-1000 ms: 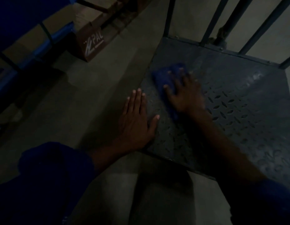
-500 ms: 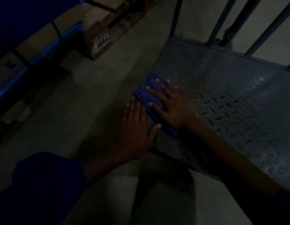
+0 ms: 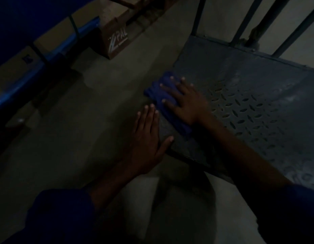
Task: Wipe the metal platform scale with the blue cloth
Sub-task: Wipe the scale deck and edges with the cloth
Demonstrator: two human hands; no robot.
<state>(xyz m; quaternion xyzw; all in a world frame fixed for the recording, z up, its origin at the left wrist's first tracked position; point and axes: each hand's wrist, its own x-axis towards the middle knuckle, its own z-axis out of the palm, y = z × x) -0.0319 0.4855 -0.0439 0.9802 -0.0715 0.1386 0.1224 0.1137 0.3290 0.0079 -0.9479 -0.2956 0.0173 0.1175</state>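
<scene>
Cardboard box (image 3: 115, 41) on floor at far left. Left hand (image 3: 147, 138) stays flat across floor and platform scale (image 3: 258, 103) edge, fingers together, thumb splayed onto plate. Blue cloth (image 3: 155, 96) bunched on scale's left edge, just beyond left fingertips, slightly farther up edge than half second ago. Right hand (image 3: 187, 104) presses it, fingers spread. Cloth lies under fingers and palm, poking out to their left.

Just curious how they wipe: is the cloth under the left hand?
No, the cloth lies under the flat right hand; the left hand rests bare beside it.
</scene>
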